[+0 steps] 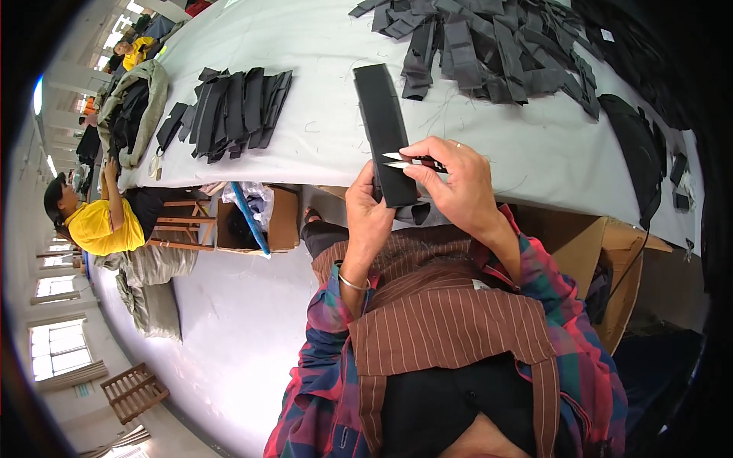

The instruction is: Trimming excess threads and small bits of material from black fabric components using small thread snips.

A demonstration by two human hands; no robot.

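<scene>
My left hand (368, 211) grips the lower end of a black fabric strip (380, 114), held up over the table's front edge. In my right hand (463, 182) is a pair of thread snips (424, 162), its fingers closed around the handles. The two pale blades stand apart and lie against the strip's right side, just above my left fingers. Beyond the hands, to the left, a row of stacked black fabric strips (237, 111) rests on the white table (321, 145). A bigger loose heap of dark strips (489, 53) lies at the far right.
A black curved fabric piece (634, 153) lies on the table's right side. Cardboard boxes (284, 217) (622, 282) stand below the table edge. At the left, a person in a yellow shirt (107, 227) sits by a wooden stool (183, 225); scissors (156, 164) lie near the strip stack.
</scene>
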